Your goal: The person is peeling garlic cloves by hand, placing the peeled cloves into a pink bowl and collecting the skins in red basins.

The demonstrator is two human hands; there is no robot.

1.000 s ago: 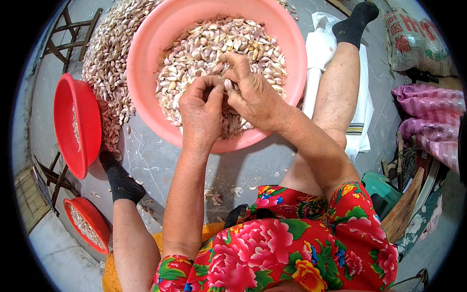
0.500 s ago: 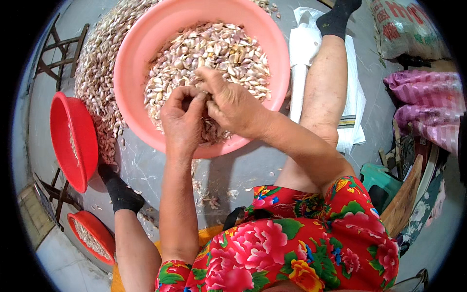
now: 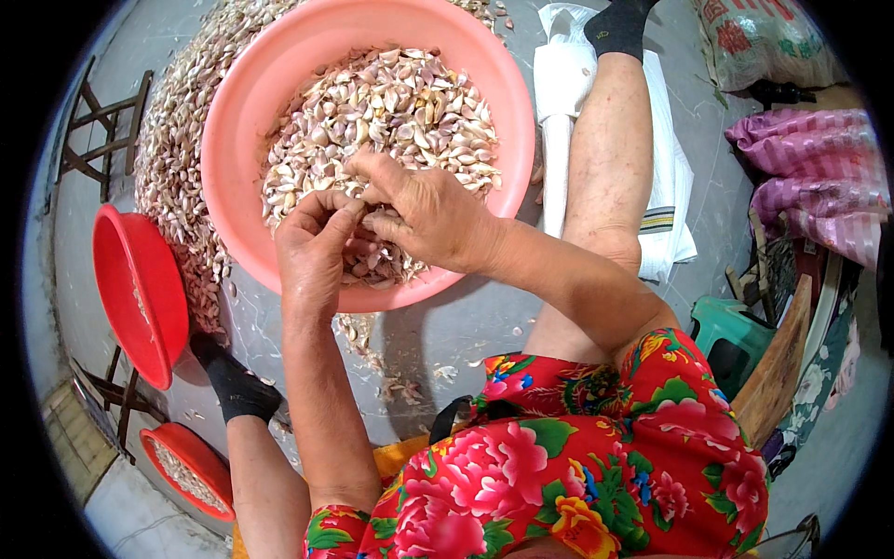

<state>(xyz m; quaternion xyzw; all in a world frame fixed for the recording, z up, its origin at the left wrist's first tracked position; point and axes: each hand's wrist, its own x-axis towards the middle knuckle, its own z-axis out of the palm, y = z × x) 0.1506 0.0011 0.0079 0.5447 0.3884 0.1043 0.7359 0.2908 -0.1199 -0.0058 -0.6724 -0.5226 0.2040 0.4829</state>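
My left hand (image 3: 312, 244) and my right hand (image 3: 430, 216) meet over the near part of a large pink basin (image 3: 507, 112). The left thumb and index finger are pinched together, against the right hand's fingertips. A garlic clove seems to be between them, mostly hidden by the fingers. My right index finger sticks out forward while its thumb and other fingers are closed in toward the left fingertips. Garlic cloves (image 3: 400, 107) fill the basin, and loose papery skins (image 3: 382, 261) lie under my hands at its near side.
A long heap of garlic cloves (image 3: 177, 140) lies on the floor left of the basin. Two red basins (image 3: 163, 289) stand beyond my left leg, near dark stools (image 3: 102, 130). On the right are white sacking (image 3: 666, 177), a pink striped sack (image 3: 810, 158) and a green plastic box (image 3: 731, 340).
Both hands have shifted a little left over the basin, still together at the fingertips. The whole view has also moved slightly, with the pink basin now further left.
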